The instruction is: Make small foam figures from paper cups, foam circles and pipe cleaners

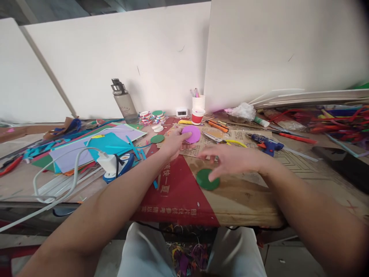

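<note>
The purple disc (193,134) is held in the grip of the left hand (174,145), the thumb being laid upon its face; between five and six o'clock from it, the green disc (205,184) is seen below the right hand (227,158), whose grip is loosely opened; whether this disc is touched by the thumb cannot be told; at three o'clock from the purple disc, scissors (231,142) are placed.

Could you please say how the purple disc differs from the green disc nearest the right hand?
The purple disc is brighter; the green disc is darker. The purple disc is held in the left hand, while the green disc lies on the cardboard by the open right hand. Both look round.
</note>
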{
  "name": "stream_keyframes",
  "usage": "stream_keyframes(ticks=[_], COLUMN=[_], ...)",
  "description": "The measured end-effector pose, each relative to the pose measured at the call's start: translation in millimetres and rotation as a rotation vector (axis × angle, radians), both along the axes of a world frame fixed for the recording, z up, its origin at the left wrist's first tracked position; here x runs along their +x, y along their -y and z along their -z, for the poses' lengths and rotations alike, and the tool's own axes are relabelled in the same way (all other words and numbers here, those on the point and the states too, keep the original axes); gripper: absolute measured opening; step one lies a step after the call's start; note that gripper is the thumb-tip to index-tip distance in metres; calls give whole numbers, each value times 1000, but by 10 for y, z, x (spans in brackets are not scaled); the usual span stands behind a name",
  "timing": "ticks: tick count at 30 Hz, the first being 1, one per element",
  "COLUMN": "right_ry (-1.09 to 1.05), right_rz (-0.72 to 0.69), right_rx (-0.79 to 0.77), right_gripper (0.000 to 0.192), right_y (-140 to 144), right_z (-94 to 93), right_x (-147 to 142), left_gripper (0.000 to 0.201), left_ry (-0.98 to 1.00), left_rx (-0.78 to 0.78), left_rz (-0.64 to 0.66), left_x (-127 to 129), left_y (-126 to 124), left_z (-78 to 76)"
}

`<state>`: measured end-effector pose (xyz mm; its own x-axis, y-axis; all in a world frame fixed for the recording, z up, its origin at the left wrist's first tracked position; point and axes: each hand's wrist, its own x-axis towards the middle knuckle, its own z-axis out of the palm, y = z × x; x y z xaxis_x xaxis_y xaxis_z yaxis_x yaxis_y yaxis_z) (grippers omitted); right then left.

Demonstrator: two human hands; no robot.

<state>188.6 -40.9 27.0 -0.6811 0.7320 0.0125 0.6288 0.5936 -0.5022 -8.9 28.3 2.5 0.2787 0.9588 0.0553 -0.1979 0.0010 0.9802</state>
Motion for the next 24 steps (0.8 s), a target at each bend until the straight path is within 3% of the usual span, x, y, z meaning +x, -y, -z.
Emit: stream_keyframes(ticks=[3, 8, 11, 17, 20, 24], right_ry=[123, 141, -55, -797, -886, -826], right_rz=[-177, -82, -38, -127, -74, 28], right_rx=[-19, -64, -206, -600, -663, -573], right_gripper=[61, 48, 50, 58, 61, 59], right_y=[69, 67, 9, -66, -61, -69], right_z=[20, -6, -31, -8, -4, 2], right_x=[-22, -29, 31, 102, 65, 29], left_gripper=[31, 29, 28, 26, 32, 37], left_ry=[-39, -73, -55, -29, -28, -19], left_rx=[-35, -35, -31, -30, -30, -33], left_rz=[5, 15, -2, -6, 8, 21], left_x=[17, 32, 24, 29, 38, 39], left_y=[15, 36, 11, -18, -15, -17], left_z=[3, -4, 8, 56, 90, 117])
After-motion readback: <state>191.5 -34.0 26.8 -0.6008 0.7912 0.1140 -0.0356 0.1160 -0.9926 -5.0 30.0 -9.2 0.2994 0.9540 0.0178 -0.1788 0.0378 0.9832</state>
